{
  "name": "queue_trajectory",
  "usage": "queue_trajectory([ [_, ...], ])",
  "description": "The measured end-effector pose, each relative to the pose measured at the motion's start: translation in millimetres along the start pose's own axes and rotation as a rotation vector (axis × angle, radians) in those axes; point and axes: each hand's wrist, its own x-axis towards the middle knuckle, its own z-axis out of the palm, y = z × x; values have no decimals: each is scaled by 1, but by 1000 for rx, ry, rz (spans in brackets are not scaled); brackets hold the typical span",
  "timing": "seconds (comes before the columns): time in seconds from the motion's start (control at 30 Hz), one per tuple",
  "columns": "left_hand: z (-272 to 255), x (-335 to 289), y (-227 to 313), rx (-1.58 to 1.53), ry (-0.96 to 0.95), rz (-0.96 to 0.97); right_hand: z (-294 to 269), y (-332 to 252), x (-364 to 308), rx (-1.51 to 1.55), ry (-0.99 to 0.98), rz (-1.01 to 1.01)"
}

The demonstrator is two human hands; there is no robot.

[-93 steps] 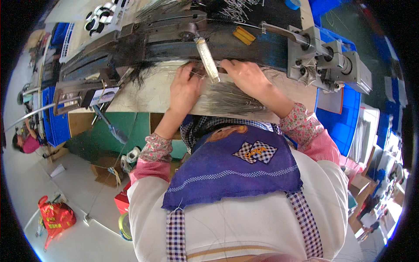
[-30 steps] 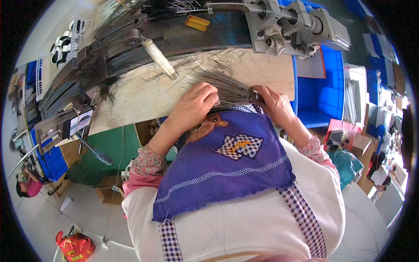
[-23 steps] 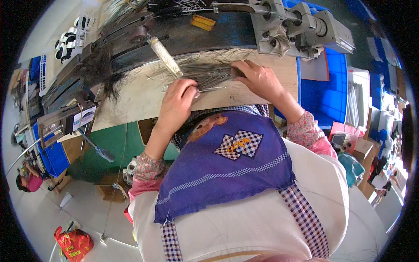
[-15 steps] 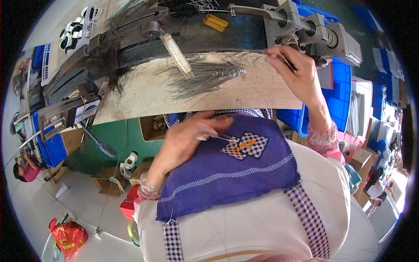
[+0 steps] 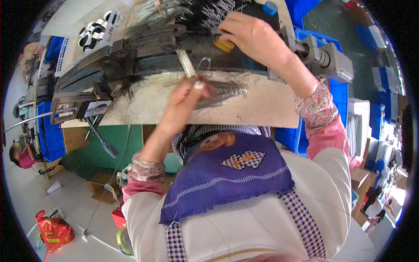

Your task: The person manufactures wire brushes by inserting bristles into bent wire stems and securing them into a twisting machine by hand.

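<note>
Two hands busy at dark machine [image 5: 144,48]. Left hand [image 5: 185,102] pinches thin wire piece [image 5: 205,65] just below machine, above wire bundle [image 5: 222,91] on worn board [image 5: 262,109]. Right hand [image 5: 255,37], fingers curled, presses on machine top. Step judged: feeding wire; next needs precise seating.

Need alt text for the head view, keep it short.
Seen from above, a person at a worn workbench lifts a thin bent wire with the left hand over a bundle of wires, while the right hand reaches onto a long dark machine. Blue bins stand at the right.
</note>
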Motion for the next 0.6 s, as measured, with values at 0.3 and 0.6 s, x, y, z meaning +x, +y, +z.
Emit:
queue_trajectory([
  [0.3, -8, 2, 90, -1417, -51, -116, 2, -12, 2, -25, -55, 70],
  [0.6, -51, -29, 39, -352, 156, 324, -18, 26, 26, -233, -9, 145],
])
